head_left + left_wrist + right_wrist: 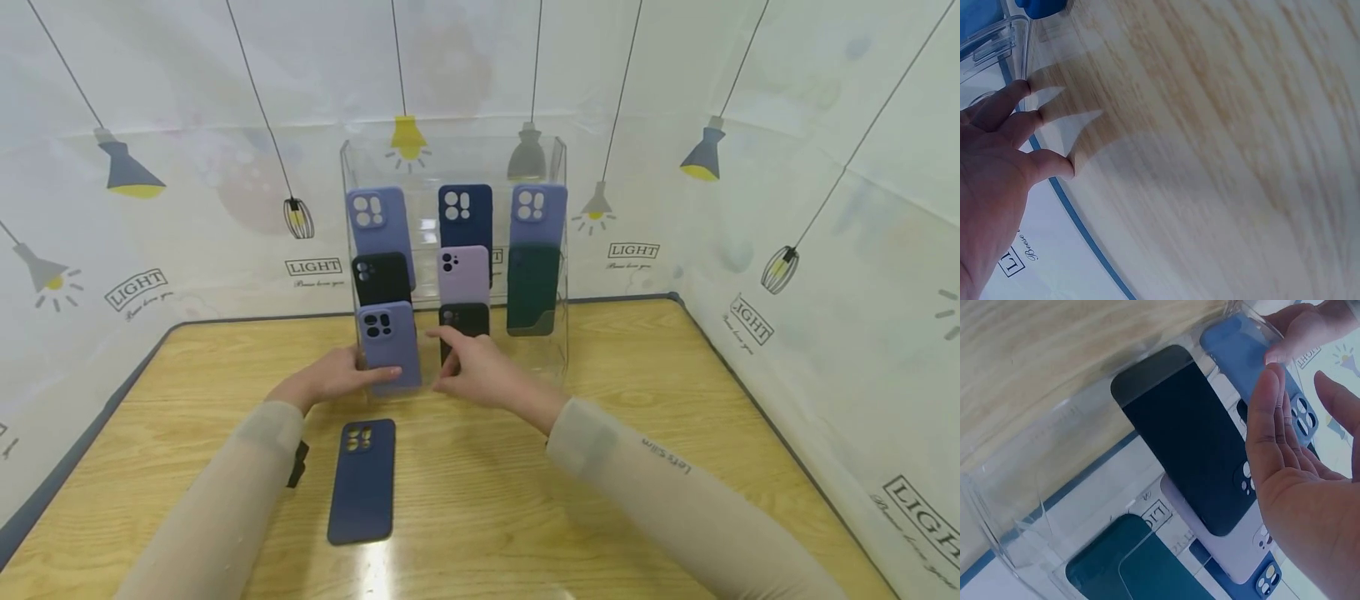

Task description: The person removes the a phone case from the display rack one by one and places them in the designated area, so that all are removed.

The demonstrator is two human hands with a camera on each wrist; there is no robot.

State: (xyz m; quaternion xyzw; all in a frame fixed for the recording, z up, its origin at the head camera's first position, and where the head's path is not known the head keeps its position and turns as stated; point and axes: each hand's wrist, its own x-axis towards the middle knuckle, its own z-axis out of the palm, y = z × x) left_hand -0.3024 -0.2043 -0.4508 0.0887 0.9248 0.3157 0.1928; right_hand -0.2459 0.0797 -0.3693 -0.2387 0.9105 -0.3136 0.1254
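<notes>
A periwinkle phone case (401, 346) with camera cutouts stands in the bottom left slot of a clear display stand (560, 154). My left hand (333, 375) is at the stand's left side, its thumb lying across the front of that case. The other fingers (1007, 103) reach the stand's clear edge. To the right, my right hand (483, 371) holds nothing; its thumb and fingers are spread apart in the right wrist view. It partly covers a black phone case (1185, 437) in the bottom middle slot.
On the wooden table (637, 417), a navy phone case (362, 492) lies in front of the stand. Higher slots hold several cases, among them a lilac case (465, 279), a dark green case (532, 287) and a black case (381, 279). A printed curtain (225, 100) surrounds the table.
</notes>
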